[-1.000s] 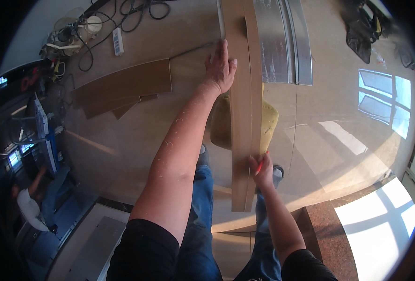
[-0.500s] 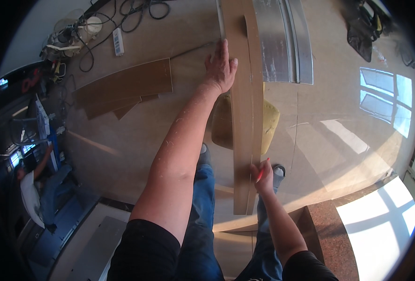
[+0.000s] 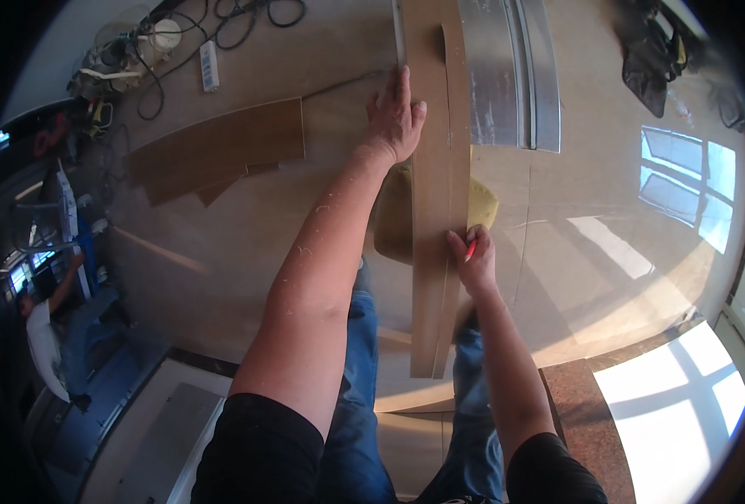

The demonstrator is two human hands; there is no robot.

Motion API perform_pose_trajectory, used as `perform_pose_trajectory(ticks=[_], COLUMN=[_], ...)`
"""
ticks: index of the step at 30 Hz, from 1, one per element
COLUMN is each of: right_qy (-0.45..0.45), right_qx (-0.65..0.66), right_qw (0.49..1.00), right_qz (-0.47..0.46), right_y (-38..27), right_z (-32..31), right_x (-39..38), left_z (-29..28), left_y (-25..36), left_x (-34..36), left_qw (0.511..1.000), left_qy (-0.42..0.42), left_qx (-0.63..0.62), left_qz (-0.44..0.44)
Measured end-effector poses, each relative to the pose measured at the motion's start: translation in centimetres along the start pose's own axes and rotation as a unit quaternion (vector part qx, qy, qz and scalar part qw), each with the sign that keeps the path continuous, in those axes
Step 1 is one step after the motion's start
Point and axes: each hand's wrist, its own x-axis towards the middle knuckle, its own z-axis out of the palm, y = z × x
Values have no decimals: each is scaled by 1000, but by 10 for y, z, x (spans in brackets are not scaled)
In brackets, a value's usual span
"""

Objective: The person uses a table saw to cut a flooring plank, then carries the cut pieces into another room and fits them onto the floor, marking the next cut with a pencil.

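A long, narrow light-brown wooden board (image 3: pixel 430 197) runs away from me above the floor, with a line or seam along its length. On its left edge at the far part, my left hand (image 3: pixel 393 126) lies with fingers stretched forward and the thumb spread over the board. My right hand (image 3: pixel 478 273), closed round a red pencil (image 3: pixel 471 250), is at the board's right edge nearer to me, its thumb touching the wood. Beneath the board, a yellow-green padded stool (image 3: pixel 482 203) is partly hidden.
Flat brown offcuts (image 3: pixel 238 143) lie on the floor at the left. Behind them are a white power strip (image 3: pixel 209 67) and coiled black cables (image 3: pixel 284 13). A silvery metal panel (image 3: pixel 494 101) sits right of the board. Another person (image 3: pixel 49 344) is at the far left.
My right hand has slid forward along the board's right edge with the red pencil. My left hand stays at nearly the same place on the board.
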Motion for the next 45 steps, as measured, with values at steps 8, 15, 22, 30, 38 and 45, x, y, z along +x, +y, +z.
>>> perform_pose_trajectory(ticks=[8, 15, 22, 30, 38, 45], right_qy=[1, -6, -12, -11, -22, -25], right_qx=[-44, -36, -24, -14, -12, -12], right_qw=[998, 999, 999, 999, 1000, 1000], right_qz=[-50, -24, -25, -28, -18, -4], right_y=[6, 8, 13, 17, 20, 29], right_z=[-2, -4, -7, -6, -8, -9], right_x=[-12, -28, -42, -57, -70, -83], left_z=[-1, -2, 0, 1, 0, -1], left_y=[1, -1, -2, -3, -2, 0], left_x=[1, 1, 1, 1, 0, 0], left_qw=[1000, 999, 999, 1000, 1000, 1000], left_qy=[13, 12, 13, 3, 6, 14], left_qx=[6, 28, 18, 14, 4, 3], left_qz=[21, 28, 28, 15, 13, 20])
